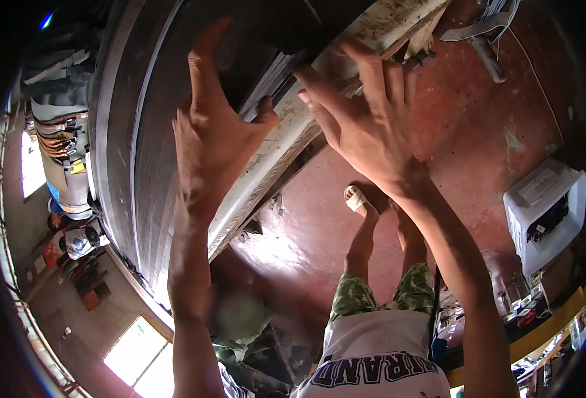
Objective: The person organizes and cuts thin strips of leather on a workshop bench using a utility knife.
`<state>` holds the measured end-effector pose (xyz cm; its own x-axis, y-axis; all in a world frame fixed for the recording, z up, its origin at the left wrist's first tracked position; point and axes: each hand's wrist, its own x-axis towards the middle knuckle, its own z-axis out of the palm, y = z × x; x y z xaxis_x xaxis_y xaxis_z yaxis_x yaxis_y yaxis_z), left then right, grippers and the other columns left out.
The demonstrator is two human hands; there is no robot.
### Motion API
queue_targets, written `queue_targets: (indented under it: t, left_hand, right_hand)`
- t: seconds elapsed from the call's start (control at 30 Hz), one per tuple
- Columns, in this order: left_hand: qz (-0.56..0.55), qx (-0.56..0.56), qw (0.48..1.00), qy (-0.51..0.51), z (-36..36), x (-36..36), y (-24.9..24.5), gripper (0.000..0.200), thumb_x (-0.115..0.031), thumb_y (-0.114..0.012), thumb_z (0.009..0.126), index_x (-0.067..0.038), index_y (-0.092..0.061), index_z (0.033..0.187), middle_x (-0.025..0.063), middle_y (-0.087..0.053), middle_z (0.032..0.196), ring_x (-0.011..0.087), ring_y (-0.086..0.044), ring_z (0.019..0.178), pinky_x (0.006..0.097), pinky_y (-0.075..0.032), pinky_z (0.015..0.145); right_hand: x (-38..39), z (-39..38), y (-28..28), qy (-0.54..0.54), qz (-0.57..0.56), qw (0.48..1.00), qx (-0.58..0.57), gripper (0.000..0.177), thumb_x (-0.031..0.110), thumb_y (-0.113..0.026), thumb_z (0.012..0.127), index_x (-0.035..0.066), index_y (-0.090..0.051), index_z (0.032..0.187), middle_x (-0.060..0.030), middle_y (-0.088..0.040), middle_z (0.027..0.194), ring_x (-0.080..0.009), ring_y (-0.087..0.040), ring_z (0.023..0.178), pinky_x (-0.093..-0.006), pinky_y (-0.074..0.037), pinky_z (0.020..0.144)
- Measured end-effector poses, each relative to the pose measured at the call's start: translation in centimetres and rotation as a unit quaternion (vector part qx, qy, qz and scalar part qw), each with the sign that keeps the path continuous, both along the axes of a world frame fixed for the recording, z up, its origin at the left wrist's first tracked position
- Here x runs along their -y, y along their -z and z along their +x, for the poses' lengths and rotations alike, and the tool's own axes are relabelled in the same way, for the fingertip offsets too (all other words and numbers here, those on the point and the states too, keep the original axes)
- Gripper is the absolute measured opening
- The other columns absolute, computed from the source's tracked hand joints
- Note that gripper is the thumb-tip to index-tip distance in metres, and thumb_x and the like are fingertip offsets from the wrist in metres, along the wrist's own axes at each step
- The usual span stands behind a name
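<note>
My left hand [213,126] is raised over a dark work surface [167,99], its thumb and index finger spread wide apart with nothing between them. To its right, my right hand [372,119] hovers near the pale, worn edge board [260,166], fingers spread and holding nothing. Between the two hands lies a stack of thin grey strips [266,83] on the dark surface. Whether any fingertip touches the surface cannot be made out.
A white plastic bin [546,212] with dark contents stands on the red floor [472,146] at the right. A curved metal tool with wires [482,30] lies at the top right. Rolled materials [61,132] and another person [77,242] are at the left.
</note>
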<state>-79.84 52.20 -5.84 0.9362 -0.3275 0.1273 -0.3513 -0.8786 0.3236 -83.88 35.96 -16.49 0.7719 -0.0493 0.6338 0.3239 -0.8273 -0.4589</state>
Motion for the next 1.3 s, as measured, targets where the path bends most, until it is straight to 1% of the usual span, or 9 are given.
queue_targets:
  t: [0.07,0.17,0.37,0.47,0.8,0.87,0.97,1.2,1.3]
  left_hand:
    - [-0.022,-0.006,1.0,0.002,-0.1,0.1,0.3,0.09,-0.003,-0.079,0.071,-0.018,-0.033,0.148,0.0182,-0.069,0.105,0.0371,-0.073,0.085,0.0448,-0.063,0.072]
    - [-0.012,0.011,1.0,0.017,-0.1,0.1,0.4,0.091,-0.002,-0.079,0.071,-0.018,-0.034,0.147,0.02,-0.069,0.111,0.0397,-0.072,0.093,0.0461,-0.063,0.077]
    - [-0.015,-0.008,1.0,0.012,-0.1,0.1,0.3,0.09,-0.001,-0.079,0.071,-0.018,-0.034,0.147,0.0205,-0.068,0.116,0.0413,-0.071,0.095,0.0466,-0.063,0.078]
    - [-0.008,0.023,0.999,0.029,0.0,0.0,0.6,0.089,-0.001,-0.079,0.071,-0.019,-0.034,0.147,0.021,-0.067,0.118,0.0419,-0.071,0.096,0.0471,-0.063,0.079]
    - [-0.009,0.005,1.0,0.012,-0.3,0.3,0.4,0.087,0.0,-0.079,0.071,-0.018,-0.038,0.145,0.0204,-0.066,0.12,0.0419,-0.07,0.1,0.0478,-0.062,0.082]
    - [-0.012,-0.007,1.0,0.004,-0.4,0.3,0.3,0.089,0.0,-0.079,0.07,-0.018,-0.038,0.146,0.0199,-0.065,0.123,0.0415,-0.069,0.102,0.0472,-0.061,0.084]
    - [-0.012,0.027,0.999,0.04,-0.3,-0.1,0.5,0.09,0.0,-0.08,0.07,-0.018,-0.038,0.147,0.0194,-0.065,0.125,0.0403,-0.069,0.104,0.0453,-0.061,0.083]
    - [-0.019,0.027,0.999,0.002,-1.3,-1.1,0.7,0.091,-0.001,-0.081,0.07,-0.017,-0.038,0.149,0.0185,-0.065,0.124,0.0386,-0.069,0.104,0.0438,-0.061,0.082]
    - [-0.021,0.007,1.0,0.007,-1.4,-1.6,0.6,0.091,-0.002,-0.082,0.071,-0.017,-0.037,0.149,0.0184,-0.066,0.12,0.0372,-0.072,0.096,0.0438,-0.061,0.078]
  right_hand:
    - [0.3,-0.3,-0.4,-0.013,-0.022,0.999,-0.039,0.027,0.035,-0.078,0.083,0.033,-0.073,0.11,-0.005,-0.047,0.131,-0.026,-0.047,0.106,-0.0432,-0.04,0.084]
    - [0.3,-0.3,0.0,-0.006,-0.028,0.999,-0.028,0.027,0.037,-0.078,0.083,0.036,-0.072,0.109,-0.0041,-0.047,0.131,-0.0251,-0.046,0.106,-0.0427,-0.038,0.085]
    - [0.3,-0.2,0.3,-0.001,-0.021,0.999,-0.024,0.027,0.037,-0.077,0.084,0.039,-0.072,0.11,-0.0027,-0.048,0.13,-0.0226,-0.045,0.104,-0.0416,-0.034,0.088]
    - [0.2,-0.2,0.4,0.007,-0.028,0.999,-0.028,0.028,0.037,-0.078,0.083,0.039,-0.072,0.11,-0.0018,-0.048,0.13,-0.0221,-0.045,0.104,-0.0417,-0.034,0.088]
    - [0.3,-0.2,0.5,0.004,-0.026,0.999,-0.03,0.028,0.035,-0.077,0.083,0.039,-0.072,0.11,-0.0003,-0.047,0.131,-0.0219,-0.045,0.106,-0.0422,-0.033,0.09]
    - [0.1,0.0,1.1,0.015,-0.018,1.0,-0.002,0.027,0.036,-0.08,0.073,0.039,-0.069,0.097,0.001,-0.044,0.133,-0.0214,-0.043,0.108,-0.0473,-0.034,0.09]
    - [0.0,0.1,1.1,0.016,-0.015,1.0,-0.002,0.024,0.036,-0.08,0.073,0.039,-0.069,0.094,0.0009,-0.044,0.133,-0.0216,-0.043,0.108,-0.0471,-0.034,0.091]
    - [-0.2,-0.1,1.0,0.015,0.013,1.0,0.001,0.023,0.034,-0.079,0.076,0.038,-0.072,0.098,0.0006,-0.046,0.132,-0.0224,-0.044,0.11,-0.0465,-0.033,0.093]
    - [-0.1,-0.3,0.9,-0.009,0.039,0.999,-0.008,0.023,0.033,-0.076,0.083,0.031,-0.074,0.107,-0.0001,-0.049,0.132,-0.0228,-0.046,0.108,-0.0454,-0.032,0.096]
